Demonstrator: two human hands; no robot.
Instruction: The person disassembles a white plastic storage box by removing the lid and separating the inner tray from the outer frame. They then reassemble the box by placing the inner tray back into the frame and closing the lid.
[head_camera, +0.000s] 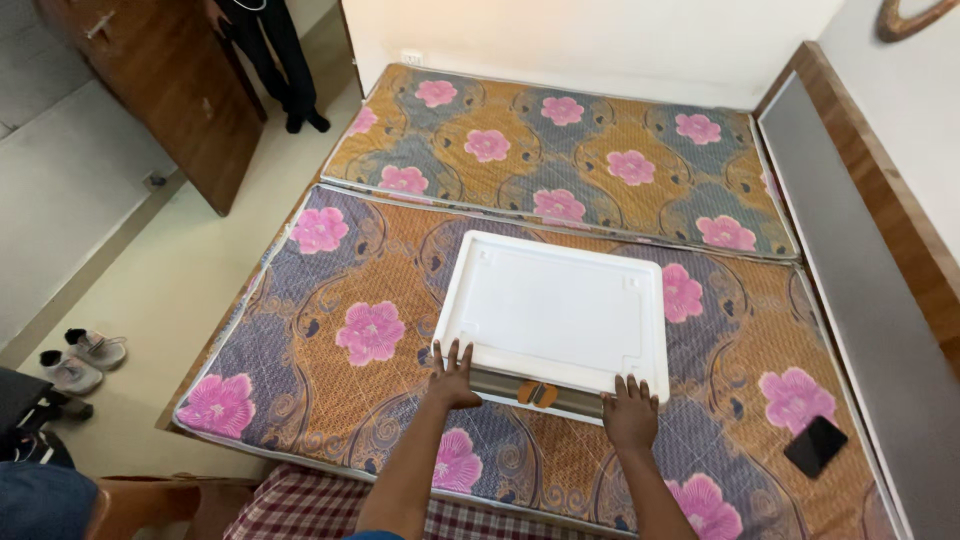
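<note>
The left hand (454, 376) lies flat, fingers spread, on the near left corner of a white rectangular case (555, 314). The right hand (630, 410) rests the same way at the near right corner, its fingertips on the case's near edge. The two hands are well apart, one at each end of the near side, both open with palms down; neither is closed around anything.

The case lies flat on the near mattress (330, 300), roughly at its middle and a little toward the far edge. Its lid is plain white with a raised rim, and its near side wall is grey with an orange-brown latch (537, 393) between the two hands.

The near mattress has a quilted cover in purple and orange with large pink flowers. A second mattress (560, 150) with the same pattern lies just beyond it, touching along the long edge, against the far wall. A black phone (815, 446) lies on the near mattress at the right, well apart from the case. A grey padded headboard in a wooden frame (850, 270) runs along the right side.

On the left, a pair of grey shoes (82, 360) sits on the pale floor. At far left a wooden door (170, 90) stands open, and another person's dark-trousered legs (280, 60) stand beside it. A checked cloth (300, 505) shows at the near edge.
</note>
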